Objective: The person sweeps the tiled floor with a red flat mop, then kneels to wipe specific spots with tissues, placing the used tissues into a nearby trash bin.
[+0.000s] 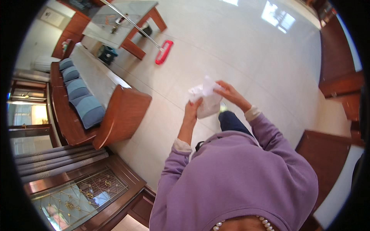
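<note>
Out in front of my body I hold a white soft packet (208,107), slightly blurred. It looks like a tissue or wipes pack and bears faint markings. My left hand (193,109) grips its left side, with the thumb over the top. At the upper right, the fingers of my right hand (229,93) pinch a thin white sheet (208,86) that stands up from the packet's top. Whether the sheet is a tissue or part of the wrapping, I cannot tell. One leg in dark trousers (232,122) shows below the packet, over the tiled floor (231,55).
A flat mop with a red head (164,52) leans at a glass-topped table (138,11). To the left stands a wooden sofa (124,112) with several blue cushions (89,108). A wooden door (115,190) is at the lower left; dark wooden furniture (322,153) lines the right.
</note>
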A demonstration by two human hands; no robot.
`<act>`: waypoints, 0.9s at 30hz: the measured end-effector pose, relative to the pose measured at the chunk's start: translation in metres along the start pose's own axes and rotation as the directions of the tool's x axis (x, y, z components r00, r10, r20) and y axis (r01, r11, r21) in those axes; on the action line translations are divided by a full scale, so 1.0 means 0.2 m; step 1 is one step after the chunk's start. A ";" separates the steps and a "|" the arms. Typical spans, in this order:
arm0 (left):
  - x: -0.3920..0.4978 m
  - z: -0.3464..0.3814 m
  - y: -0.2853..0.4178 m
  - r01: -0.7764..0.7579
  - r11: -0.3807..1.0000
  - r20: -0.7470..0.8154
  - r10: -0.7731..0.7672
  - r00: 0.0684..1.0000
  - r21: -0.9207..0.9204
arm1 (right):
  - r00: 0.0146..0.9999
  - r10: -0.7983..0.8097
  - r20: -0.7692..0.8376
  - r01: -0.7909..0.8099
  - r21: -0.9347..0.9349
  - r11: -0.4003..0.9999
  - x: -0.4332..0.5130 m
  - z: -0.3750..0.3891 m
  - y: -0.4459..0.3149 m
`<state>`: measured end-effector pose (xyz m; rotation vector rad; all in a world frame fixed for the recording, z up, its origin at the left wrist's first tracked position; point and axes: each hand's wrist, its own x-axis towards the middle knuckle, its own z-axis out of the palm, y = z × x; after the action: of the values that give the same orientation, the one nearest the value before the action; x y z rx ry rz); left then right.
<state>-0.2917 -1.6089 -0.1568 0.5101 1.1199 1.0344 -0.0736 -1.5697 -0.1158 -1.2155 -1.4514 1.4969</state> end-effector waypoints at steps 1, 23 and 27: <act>0.07 0.01 0.04 -0.019 0.999 -0.035 0.017 0.999 -0.041 | 0.997 -0.071 -0.001 0.070 -0.088 0.994 0.11 -0.03 -0.03; 1.74 -0.58 0.87 -0.024 0.983 -0.514 -0.074 0.854 -0.180 | 0.997 0.049 -0.052 -0.002 0.667 0.745 2.26 -0.38 -0.35; 2.11 -0.63 1.12 -0.093 0.988 -0.516 0.016 0.857 -0.125 | 0.946 0.287 -0.152 -0.106 0.692 0.714 2.44 -0.45 -0.31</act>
<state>-0.4701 -1.1548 -0.2358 0.1421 1.4910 1.3382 -0.1434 -1.0743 -0.1192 -1.0497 -0.5079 1.7244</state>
